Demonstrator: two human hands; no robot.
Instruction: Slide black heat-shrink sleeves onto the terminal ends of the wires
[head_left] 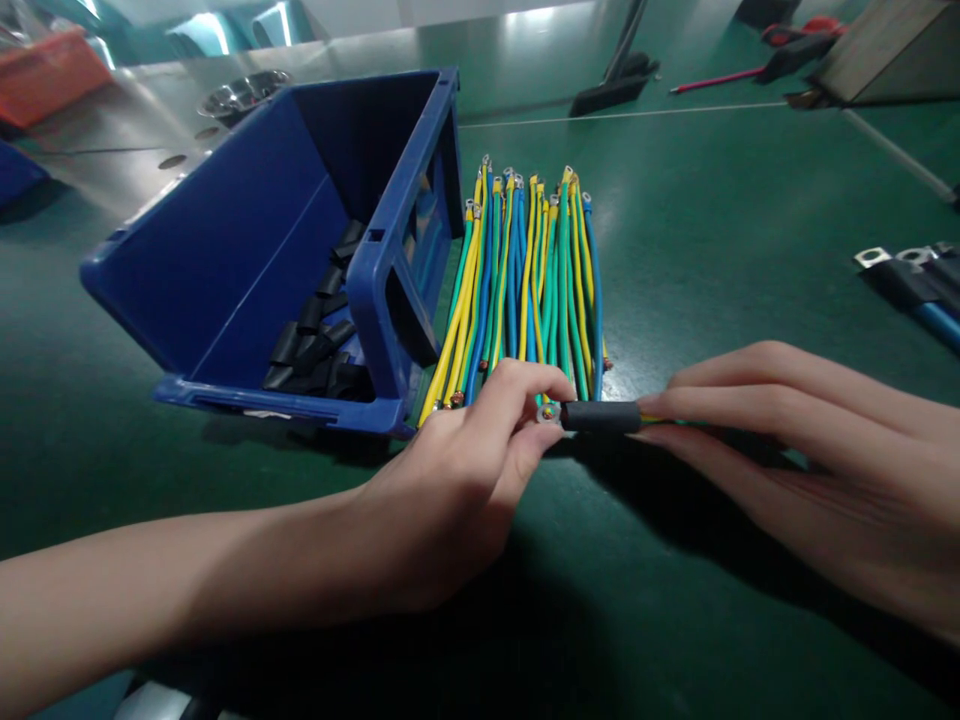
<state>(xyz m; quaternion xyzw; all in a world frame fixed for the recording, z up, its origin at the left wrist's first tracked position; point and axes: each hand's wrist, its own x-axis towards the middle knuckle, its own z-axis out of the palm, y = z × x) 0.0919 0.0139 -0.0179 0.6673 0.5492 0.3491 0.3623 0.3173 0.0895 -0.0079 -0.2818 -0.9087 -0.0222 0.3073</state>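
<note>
Between my two hands runs a short cable carrying a black sleeve (601,416), with a silver ring lug (548,413) sticking out at its left end. My left hand (487,450) is closed, thumb and forefinger pinching at the lug. My right hand (780,450) pinches the yellow-green wire (651,420) just where it leaves the sleeve; the rest of that wire is mostly hidden by the fingers. Beyond my hands lies a row of yellow, green and blue cables (525,280) with metal lugs at their far ends. Several black sleeves (315,340) lie in a blue bin (390,240) at the left.
Black-sleeved cables with large lugs (911,275) lie at the right edge. At the back are a metal bowl (240,95), an orange bin (49,80), a dark brush-like tool (615,85) and a box (892,55). Everything rests on a green tabletop (720,210).
</note>
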